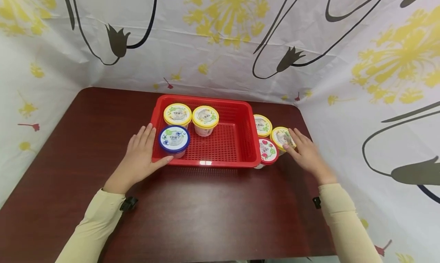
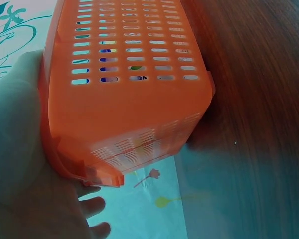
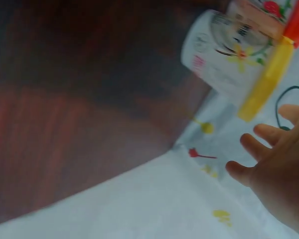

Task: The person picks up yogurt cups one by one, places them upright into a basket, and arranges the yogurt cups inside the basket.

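Observation:
A red perforated basket [image 1: 220, 163] holds two yellow-lidded cups [image 1: 205, 117] and one blue-lidded cup [image 1: 174, 138] at its left end. My left hand [image 1: 139, 158] rests on the basket's left front corner, fingers extended along the left rim and thumb on the front rim. In the left wrist view, that hand [image 2: 20, 164] lies against the basket wall [image 2: 129, 99]. To the right of the basket are a red-lidded cup [image 1: 268, 151] and two yellow-lidded ones. My right hand [image 1: 307, 152], fingers spread, is at the outer yellow-lidded cup [image 1: 282, 137]; contact is unclear.
The dark reddish-brown table [image 1: 213, 213] extends in front of the basket and to its left. Patterned white sheeting [image 1: 213, 60] encloses the table at the back and sides, close to the right hand.

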Motion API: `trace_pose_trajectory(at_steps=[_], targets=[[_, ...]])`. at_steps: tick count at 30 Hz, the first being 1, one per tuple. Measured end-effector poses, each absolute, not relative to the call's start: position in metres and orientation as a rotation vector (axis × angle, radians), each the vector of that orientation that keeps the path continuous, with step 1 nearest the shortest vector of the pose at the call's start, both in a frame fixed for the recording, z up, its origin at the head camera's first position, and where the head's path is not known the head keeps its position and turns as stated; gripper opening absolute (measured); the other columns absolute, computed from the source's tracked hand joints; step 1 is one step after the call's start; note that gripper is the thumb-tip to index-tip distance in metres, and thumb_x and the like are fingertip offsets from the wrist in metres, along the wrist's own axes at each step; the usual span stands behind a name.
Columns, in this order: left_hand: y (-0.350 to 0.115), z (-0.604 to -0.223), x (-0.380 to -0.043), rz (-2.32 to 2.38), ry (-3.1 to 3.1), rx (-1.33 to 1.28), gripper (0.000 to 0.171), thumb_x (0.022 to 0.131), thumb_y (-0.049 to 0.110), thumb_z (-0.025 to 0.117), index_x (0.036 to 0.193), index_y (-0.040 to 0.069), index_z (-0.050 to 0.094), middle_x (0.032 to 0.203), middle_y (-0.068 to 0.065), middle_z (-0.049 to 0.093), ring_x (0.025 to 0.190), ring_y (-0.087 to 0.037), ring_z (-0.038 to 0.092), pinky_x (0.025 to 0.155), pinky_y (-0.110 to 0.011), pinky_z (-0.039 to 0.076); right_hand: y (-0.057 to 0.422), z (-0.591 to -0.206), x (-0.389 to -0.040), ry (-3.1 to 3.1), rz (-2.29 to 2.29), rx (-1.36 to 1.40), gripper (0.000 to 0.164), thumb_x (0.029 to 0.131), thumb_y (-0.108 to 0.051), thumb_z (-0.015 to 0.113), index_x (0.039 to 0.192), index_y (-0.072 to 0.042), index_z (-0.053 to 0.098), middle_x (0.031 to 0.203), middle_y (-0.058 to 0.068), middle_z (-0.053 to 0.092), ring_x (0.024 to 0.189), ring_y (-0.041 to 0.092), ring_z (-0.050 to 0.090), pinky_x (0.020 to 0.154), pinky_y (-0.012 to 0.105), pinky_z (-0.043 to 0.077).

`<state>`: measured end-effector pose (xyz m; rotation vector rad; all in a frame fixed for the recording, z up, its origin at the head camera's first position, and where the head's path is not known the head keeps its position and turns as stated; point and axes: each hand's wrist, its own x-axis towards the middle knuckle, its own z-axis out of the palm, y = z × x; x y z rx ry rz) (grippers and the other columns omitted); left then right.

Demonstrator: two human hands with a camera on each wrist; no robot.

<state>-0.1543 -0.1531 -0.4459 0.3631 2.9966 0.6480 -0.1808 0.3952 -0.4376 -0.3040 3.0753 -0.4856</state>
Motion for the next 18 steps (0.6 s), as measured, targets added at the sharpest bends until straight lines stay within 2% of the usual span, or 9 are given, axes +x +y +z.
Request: trace_pose_trajectory(at_steps=[4,18], targets=[[-0.154,-0.445,-0.154,0.648,3.005,0.374,0.115,0.083,0.071,0.058,0.159,0.004,0.003,0.167,-0.020,0.003,0.153,-0.043,0.001,0.120,-0.070,0.006,0.397,-0.446,-0.177,3.063,-0.534,-0.264,0.074,0.102,-0.045,0.050,0.159,-0.013,0.017,0.164,0.027,0.014,0.146,0.054,0.019,0.113,0.074,0.014],[-0.153,-0.449,-0.154,0.621,3.046,0.382,0.116,0.082,0.074,0.056,0.159,0.004,0.006,0.167,-0.020,0.006,0.154,-0.043,0.000,0.120,-0.069,0.000,0.402,-0.473,-0.182,3.163,-0.604,-0.242,0.075,0.097,-0.046,0.059,0.158,-0.018,0.026,0.163,0.028,0.017,0.143,0.057,0.022,0.113,0.072,0.015]])
